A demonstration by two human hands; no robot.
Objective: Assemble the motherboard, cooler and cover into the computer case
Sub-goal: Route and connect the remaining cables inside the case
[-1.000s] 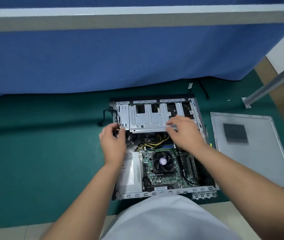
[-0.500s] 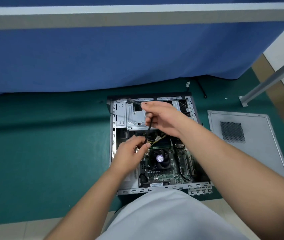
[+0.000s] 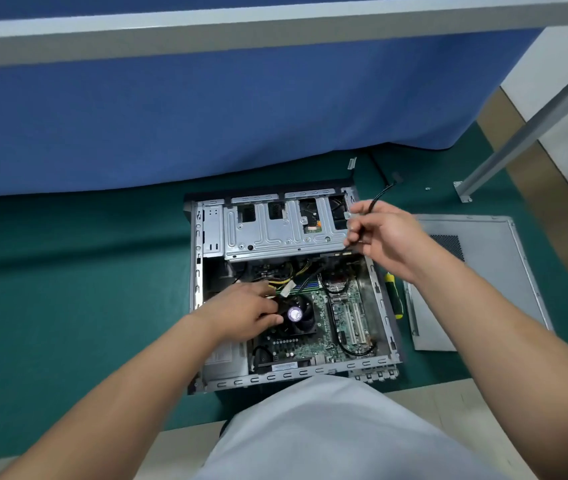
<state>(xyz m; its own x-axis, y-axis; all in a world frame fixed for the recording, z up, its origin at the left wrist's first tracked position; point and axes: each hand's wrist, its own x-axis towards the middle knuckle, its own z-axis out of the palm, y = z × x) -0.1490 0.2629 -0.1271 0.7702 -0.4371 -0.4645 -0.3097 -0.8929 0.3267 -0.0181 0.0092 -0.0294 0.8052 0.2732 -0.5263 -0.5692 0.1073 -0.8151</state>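
Observation:
The open computer case (image 3: 196, 271) lies flat on the green mat, with the green motherboard (image 3: 341, 327) inside it. The black cooler fan (image 3: 298, 315) sits on the board. My left hand (image 3: 244, 311) lies over the cooler's left edge, fingers curled beside the yellow wires and a white connector (image 3: 287, 289). My right hand (image 3: 384, 233) is raised at the case's upper right corner and pinches a black cable (image 3: 377, 199) that rises out of my fingers. The silver drive cage (image 3: 275, 233) spans the top of the case. The grey side cover (image 3: 483, 282) lies on the mat to the right.
A yellow-handled screwdriver (image 3: 395, 299) lies between the case and the cover. A blue cloth (image 3: 206, 116) hangs behind the case. A grey metal table leg (image 3: 525, 126) slants down at the right. A small screw (image 3: 428, 188) lies on the green mat (image 3: 67, 271).
My right hand has moved right, from over the drive cage to the case's right corner, lifting the black cable. My left hand has slid down onto the cooler's left side.

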